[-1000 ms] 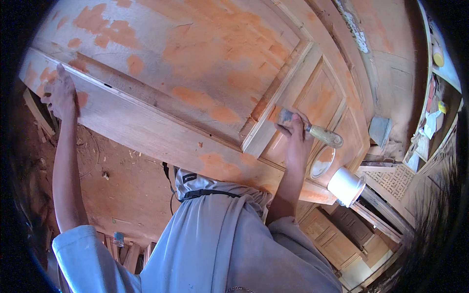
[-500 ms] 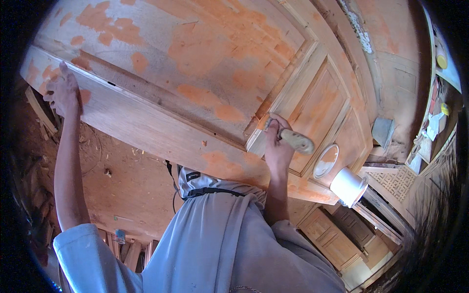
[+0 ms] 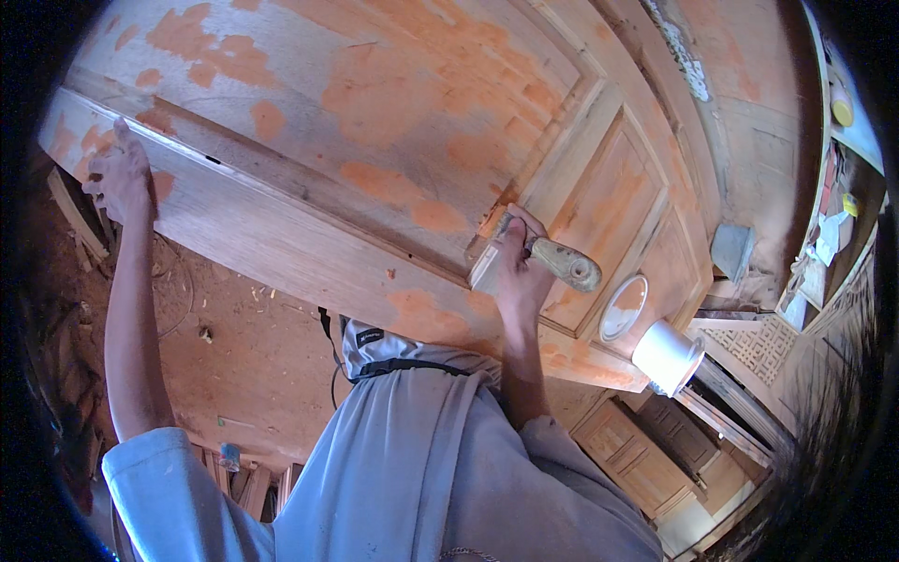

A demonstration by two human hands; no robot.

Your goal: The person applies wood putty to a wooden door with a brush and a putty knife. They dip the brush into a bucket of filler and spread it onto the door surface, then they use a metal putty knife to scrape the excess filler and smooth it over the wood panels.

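Observation:
A wooden panelled door (image 3: 281,201), blotched with orange filler, lies flat in front of me. My left hand (image 3: 122,180) rests on its near frame at the far left, fingers stretched out over the surface and holding nothing. My right hand (image 3: 521,276) is closed around a putty knife (image 3: 567,265), whose worn, pale handle sticks out to the right. The knife's blade, partly hidden by my fingers and smeared with orange filler, is at the inner corner of the large panel, beside the moulding.
On the door's right end lie a round white lid (image 3: 625,307) with orange filler on it and a white tub (image 3: 668,359) on its side or tilted. Farther right are a grey container (image 3: 733,251) and a cluttered shelf (image 3: 829,248). Wooden doors (image 3: 641,454) stand at lower right.
My right hand has shifted slightly left with the putty knife, and the blade has moved up and left by the panel's corner. My left hand stays in place.

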